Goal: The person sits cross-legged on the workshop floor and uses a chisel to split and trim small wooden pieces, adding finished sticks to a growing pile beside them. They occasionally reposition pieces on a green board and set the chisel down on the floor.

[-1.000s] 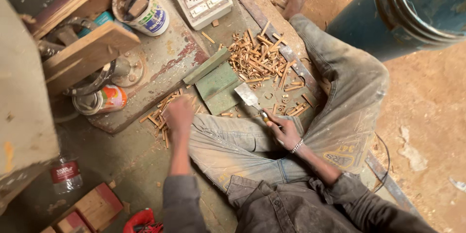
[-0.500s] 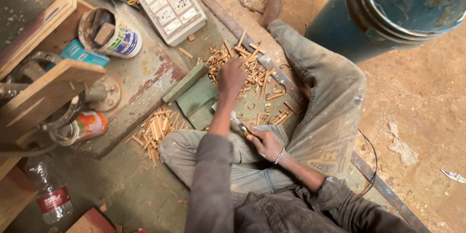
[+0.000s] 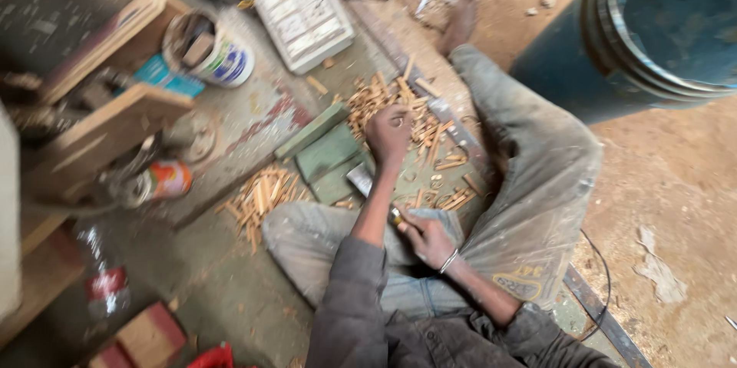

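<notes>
Reaching forward from the near pile (image 3: pixel 257 199), left hand (image 3: pixel 389 132) now closes on a stick in the far pile (image 3: pixel 391 103). Right hand (image 3: pixel 427 237) grips a blade (image 3: pixel 361 178). Many sticks remain.

A large blue plastic barrel (image 3: pixel 660 38) stands far right on the sandy floor. Far centre lies a pale rectangular board with a grid of switches (image 3: pixel 304 13). Left of it sits a white paint tin (image 3: pixel 209 53), beside stacked wooden planks (image 3: pixel 107 122). An orange can (image 3: pixel 163 181) lies on its side at the left, and a clear plastic bottle (image 3: pixel 102 276) lies near left.
</notes>
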{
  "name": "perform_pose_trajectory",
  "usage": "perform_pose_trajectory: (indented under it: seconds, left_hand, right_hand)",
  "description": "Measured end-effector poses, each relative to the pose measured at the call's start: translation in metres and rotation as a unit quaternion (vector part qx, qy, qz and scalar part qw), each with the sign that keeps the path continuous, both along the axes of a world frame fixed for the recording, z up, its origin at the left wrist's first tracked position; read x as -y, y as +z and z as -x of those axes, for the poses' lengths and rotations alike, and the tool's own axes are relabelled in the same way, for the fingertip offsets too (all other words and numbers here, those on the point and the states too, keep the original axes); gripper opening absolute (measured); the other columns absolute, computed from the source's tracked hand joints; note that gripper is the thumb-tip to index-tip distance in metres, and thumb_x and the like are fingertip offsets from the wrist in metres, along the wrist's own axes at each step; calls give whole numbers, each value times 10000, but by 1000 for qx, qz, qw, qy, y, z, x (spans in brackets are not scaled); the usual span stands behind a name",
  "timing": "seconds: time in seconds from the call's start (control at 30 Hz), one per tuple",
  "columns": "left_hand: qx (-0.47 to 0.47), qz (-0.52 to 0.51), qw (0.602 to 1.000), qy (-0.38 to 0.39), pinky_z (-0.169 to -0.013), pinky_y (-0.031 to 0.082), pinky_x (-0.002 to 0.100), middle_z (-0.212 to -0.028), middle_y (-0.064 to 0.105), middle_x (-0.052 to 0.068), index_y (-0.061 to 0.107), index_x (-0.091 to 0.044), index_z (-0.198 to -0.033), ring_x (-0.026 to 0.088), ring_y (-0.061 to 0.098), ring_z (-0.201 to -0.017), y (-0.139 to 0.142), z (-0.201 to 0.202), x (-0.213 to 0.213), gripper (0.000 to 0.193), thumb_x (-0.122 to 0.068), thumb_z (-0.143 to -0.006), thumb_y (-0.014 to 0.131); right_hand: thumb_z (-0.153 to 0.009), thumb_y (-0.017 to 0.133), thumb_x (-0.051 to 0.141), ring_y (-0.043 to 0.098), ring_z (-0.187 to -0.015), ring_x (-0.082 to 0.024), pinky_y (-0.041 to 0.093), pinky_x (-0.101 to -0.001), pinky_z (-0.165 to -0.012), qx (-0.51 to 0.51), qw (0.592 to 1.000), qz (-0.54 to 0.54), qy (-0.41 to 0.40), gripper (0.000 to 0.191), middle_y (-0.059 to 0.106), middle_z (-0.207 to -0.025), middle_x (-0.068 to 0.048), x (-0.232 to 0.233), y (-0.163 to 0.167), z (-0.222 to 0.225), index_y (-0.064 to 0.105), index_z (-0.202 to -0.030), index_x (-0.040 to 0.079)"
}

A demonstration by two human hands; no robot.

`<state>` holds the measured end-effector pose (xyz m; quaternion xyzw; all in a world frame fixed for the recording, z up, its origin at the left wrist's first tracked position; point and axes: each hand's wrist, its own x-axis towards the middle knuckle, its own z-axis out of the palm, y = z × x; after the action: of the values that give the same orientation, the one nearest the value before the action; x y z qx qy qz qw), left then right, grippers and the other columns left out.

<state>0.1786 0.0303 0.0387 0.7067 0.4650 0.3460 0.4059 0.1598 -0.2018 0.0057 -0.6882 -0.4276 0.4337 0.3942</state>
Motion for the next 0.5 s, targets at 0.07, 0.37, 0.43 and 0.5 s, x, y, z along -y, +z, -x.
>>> perform_pose_trajectory:
  seconds: [0.07,0.37,0.43,0.5]
  left_hand:
    - [46,71,995,58,-692,591,249,-866,799,86,784,-31,-946,134,760,-769,0,48,-6,171,-82,-796,850]
    - [-109,163,958,210,-562,554,225,-688,773,69,836,-41,-830,102,699,-525,-22,153,-66,54,-49,-781,813]
    - [-104,195,951,216,-555,561,224,-667,762,65,834,-45,-832,98,694,-508,-24,152,-72,53,-67,-794,804]
    - [-66,243,942,220,-512,550,259,-647,746,65,818,-37,-849,101,672,-491,-23,152,-73,74,-97,-805,816]
  right_hand:
    - [-1001,611,211,747,-877,-263,552,-374,-790,15,997,-72,-16,487,701,-1082,-272,-2,2,-1,542,-1481,172]
    - [-992,617,184,717,-945,-128,547,-336,-829,15,998,-58,-25,497,712,-1209,-224,-11,22,-8,540,-1483,175]
    - [-1012,601,211,622,-760,-177,535,-369,-731,-22,996,82,-33,517,694,-977,-254,-13,29,-9,536,-1525,225]
    - [-1032,594,204,623,-788,-233,533,-386,-730,6,999,38,-27,515,694,-958,-262,-15,37,-9,525,-1543,207]
